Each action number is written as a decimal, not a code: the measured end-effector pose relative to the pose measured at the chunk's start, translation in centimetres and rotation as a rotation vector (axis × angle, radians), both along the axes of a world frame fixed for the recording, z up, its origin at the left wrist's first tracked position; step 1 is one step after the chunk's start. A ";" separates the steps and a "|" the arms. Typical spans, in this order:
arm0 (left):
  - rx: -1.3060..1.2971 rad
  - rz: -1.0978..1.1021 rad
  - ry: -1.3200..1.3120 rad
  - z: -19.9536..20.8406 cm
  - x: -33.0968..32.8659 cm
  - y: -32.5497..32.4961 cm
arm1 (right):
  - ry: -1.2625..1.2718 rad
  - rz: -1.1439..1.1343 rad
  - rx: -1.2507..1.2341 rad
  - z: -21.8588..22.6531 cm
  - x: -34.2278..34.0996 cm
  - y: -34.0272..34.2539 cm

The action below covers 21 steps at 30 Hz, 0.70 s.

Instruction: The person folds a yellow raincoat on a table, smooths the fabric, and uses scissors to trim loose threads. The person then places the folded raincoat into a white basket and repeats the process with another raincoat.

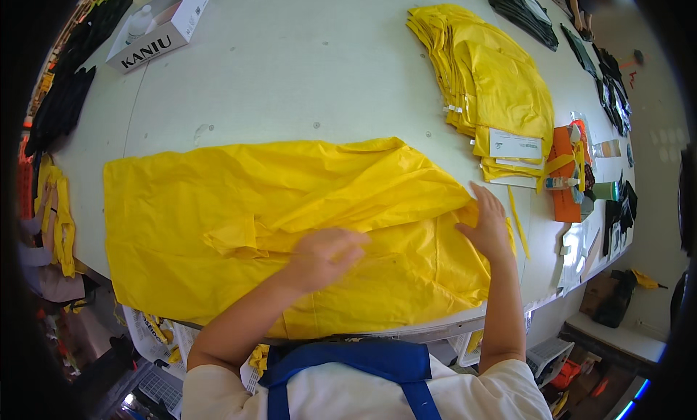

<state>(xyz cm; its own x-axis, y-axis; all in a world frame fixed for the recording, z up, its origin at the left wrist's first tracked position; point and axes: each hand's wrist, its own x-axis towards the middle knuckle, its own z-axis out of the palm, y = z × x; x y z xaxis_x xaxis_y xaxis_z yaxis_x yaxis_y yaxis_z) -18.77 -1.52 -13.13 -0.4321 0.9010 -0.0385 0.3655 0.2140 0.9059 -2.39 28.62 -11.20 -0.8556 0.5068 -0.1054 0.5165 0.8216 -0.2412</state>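
A large yellow garment (pixel 189 188) of smooth, slightly shiny fabric, like a raincoat, lies spread across the near side of the table. Creases run through its right half, and a small flap stands out near its middle. Over the centre of the cloth is my left hand (pixel 323 259), smeared by motion, so its fingers do not show clearly. At the garment's right end my right hand (pixel 488 222) has its thumb and fingers apart, over or touching the fabric edge; nothing shows in its grip.
Folded yellow garments with white cards lie in a fanned stack (pixel 501 86) on the right. Past them is an orange box (pixel 566 180) of small supplies. A white carton (pixel 160 28) holding a bottle stands far left. Another person's hand (pixel 49 202) holds yellow cloth at the left edge.
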 end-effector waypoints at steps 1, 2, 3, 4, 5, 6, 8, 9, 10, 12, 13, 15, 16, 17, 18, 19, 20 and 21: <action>-0.008 0.231 0.314 0.3 -1.8 -0.9 | -0.050 -0.054 -0.029 -1.0 2.1 1.4; -0.011 0.463 0.634 0.4 -4.0 -1.2 | -0.093 -0.108 -0.058 -1.9 3.5 2.5; -0.175 0.452 0.612 -0.7 -4.8 -2.0 | -0.016 -0.104 -0.065 -2.9 4.1 2.8; -0.339 0.439 0.585 -2.6 -5.5 -2.8 | 0.060 -0.101 -0.072 -3.9 4.6 2.9; -0.409 0.293 0.550 -3.7 -6.7 -3.9 | 0.138 -0.096 -0.080 -4.7 5.0 3.2; -0.480 0.148 0.508 -4.7 -8.0 -5.0 | 0.192 -0.033 0.044 -5.3 5.4 3.6; -0.585 0.000 0.458 -4.7 -8.8 -5.8 | 0.285 0.082 0.280 -6.4 6.7 3.9; -0.613 -0.002 0.461 -4.1 -9.0 -5.7 | 0.244 0.151 0.319 -6.9 6.8 3.8; -0.639 -0.006 0.465 -3.6 -9.3 -5.4 | 0.213 0.157 0.301 -7.2 7.0 3.6; -0.414 0.043 0.357 -2.3 -9.0 -2.6 | 0.152 0.173 0.262 -7.2 7.1 3.1; -0.304 0.072 0.300 -2.1 -8.5 -0.6 | 0.128 0.173 0.192 -6.7 7.0 3.0; -0.151 0.079 0.394 -3.2 -8.0 4.0 | 0.080 0.174 0.055 -5.1 6.5 3.1; -0.092 0.145 0.431 -3.8 -7.8 6.5 | 0.190 0.098 -0.079 -4.0 6.4 3.4; -0.030 0.210 0.460 -4.5 -7.5 8.9 | 0.293 0.020 -0.210 -3.4 7.0 3.6; 0.001 0.265 0.513 -4.9 -7.3 11.0 | 0.363 -0.175 -0.334 -3.8 9.8 5.8; 0.036 0.308 0.564 -5.2 -7.3 12.9 | 0.556 -0.504 -0.475 -5.7 13.3 8.0; -0.008 0.292 0.595 -5.8 -7.4 13.9 | 0.484 -0.571 -0.323 -5.5 15.8 9.5; -0.047 0.271 0.622 -6.5 -7.6 14.8 | 0.151 -0.616 -0.114 -6.2 20.1 11.3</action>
